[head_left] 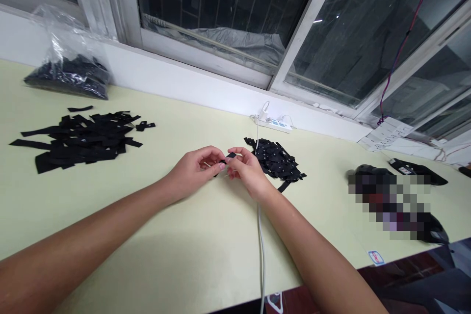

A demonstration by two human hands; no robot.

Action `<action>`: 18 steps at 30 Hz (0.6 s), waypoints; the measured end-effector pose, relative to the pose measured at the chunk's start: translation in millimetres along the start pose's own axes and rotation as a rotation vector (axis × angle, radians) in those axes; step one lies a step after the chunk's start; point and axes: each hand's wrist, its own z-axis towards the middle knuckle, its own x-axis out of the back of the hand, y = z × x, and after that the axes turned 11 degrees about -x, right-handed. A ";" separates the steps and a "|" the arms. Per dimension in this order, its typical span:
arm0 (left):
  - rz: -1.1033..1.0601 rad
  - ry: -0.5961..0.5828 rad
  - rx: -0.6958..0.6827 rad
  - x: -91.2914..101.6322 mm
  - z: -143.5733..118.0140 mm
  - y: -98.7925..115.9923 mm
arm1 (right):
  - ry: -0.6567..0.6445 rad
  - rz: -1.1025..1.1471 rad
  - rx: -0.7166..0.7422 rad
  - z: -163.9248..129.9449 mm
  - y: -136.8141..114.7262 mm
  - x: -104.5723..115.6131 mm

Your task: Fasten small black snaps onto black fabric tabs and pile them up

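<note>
Left hand (196,169), right hand (247,170), fingers meeting, pinching small black strip (229,156)

Both forearms reach forward, the left hand (196,169) and right hand (247,170) meeting fingertip to fingertip, fingers pinched.

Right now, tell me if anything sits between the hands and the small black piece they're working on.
Nothing visible does. The left hand and right hand both already pinch the small black piece between their fingertips, above the table. The white cable runs under the right wrist, not between them.
</note>
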 end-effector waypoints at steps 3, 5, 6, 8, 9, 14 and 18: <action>0.066 -0.013 -0.015 0.7 -0.3 3.6 | -0.010 0.015 -0.033 -1.5 -1.6 -0.3; 0.094 -0.021 -0.021 1.0 -0.2 5.1 | -0.024 0.026 -0.056 -2.5 -2.6 -0.4; 0.103 -0.023 -0.023 1.1 -0.1 5.6 | -0.029 0.030 -0.067 -3.0 -3.1 -0.4; 0.123 -0.026 -0.026 1.2 0.4 6.2 | -0.038 0.035 -0.083 -3.8 -3.7 -0.3; 0.136 -0.026 -0.025 1.3 0.6 6.5 | -0.040 0.036 -0.090 -4.1 -4.0 -0.2; 0.166 -0.032 -0.034 1.7 1.1 7.4 | -0.051 0.035 -0.117 -4.6 -4.4 0.8; 0.167 -0.042 -0.045 1.6 -0.8 6.8 | -0.051 0.027 -0.127 -4.3 -4.2 1.7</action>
